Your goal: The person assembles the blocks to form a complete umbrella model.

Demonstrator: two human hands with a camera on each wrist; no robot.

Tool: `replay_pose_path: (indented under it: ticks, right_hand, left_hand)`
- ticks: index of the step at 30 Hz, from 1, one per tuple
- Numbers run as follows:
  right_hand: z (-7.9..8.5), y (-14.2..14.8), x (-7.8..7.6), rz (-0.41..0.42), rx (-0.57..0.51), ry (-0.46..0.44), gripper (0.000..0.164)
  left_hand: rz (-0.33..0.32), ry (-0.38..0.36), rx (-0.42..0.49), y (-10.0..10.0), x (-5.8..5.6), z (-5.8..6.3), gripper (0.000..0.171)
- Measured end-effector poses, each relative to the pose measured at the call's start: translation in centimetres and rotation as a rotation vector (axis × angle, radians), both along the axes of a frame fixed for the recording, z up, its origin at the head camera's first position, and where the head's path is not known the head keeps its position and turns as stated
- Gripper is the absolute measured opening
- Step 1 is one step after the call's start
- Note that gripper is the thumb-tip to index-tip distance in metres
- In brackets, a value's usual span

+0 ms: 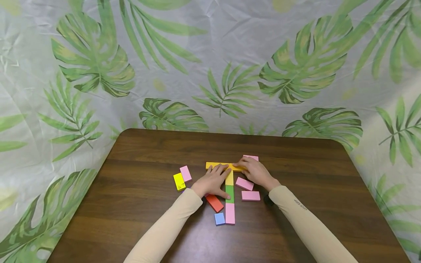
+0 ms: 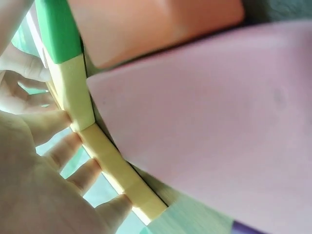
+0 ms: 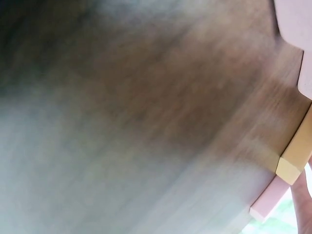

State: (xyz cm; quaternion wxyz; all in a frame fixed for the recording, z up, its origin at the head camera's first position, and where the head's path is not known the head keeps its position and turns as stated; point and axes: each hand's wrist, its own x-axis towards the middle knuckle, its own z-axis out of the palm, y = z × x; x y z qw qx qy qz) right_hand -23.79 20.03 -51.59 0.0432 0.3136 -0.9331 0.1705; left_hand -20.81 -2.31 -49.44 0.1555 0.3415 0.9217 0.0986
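Flat coloured blocks form a T in the head view, with orange blocks (image 1: pixel 215 165) across its top. Its stem runs towards me through a pale yellow block (image 1: pixel 229 178), a green block (image 1: pixel 230 194) and a pink block (image 1: pixel 230 213). My left hand (image 1: pixel 212 181) spreads over the stem's left side; in the left wrist view its fingertips (image 2: pixel 87 168) touch the crossbar's outer edge. Its thumb reaches the green block. My right hand (image 1: pixel 258 171) has its fingers at the crossbar's right part, touching an orange block (image 3: pixel 298 139). The right thumb's contact is hidden.
Left of the T lie a bright yellow block (image 1: pixel 179 182), a pink block (image 1: pixel 185 174), a red block (image 1: pixel 215 203) and a blue block (image 1: pixel 219 219). Several pink blocks (image 1: pixel 251 196) lie to its right. A leaf-print cloth (image 1: pixel 230 54) hangs behind the brown table (image 1: pixel 141 204).
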Motion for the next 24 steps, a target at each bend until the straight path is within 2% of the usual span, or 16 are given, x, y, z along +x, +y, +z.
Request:
replay_pose_path:
  ticks: [17, 24]
  right_hand:
    - [-0.36, 0.12, 0.03, -0.007, -0.029, 0.007, 0.04]
    - [-0.13, 0.29, 0.06, -0.013, -0.024, -0.039, 0.039]
  left_hand:
    - [0.011, -0.028, 0.017, 0.23, -0.16, -0.01, 0.104]
    - [0.005, -0.036, 0.02, 0.17, -0.1, -0.1, 0.101]
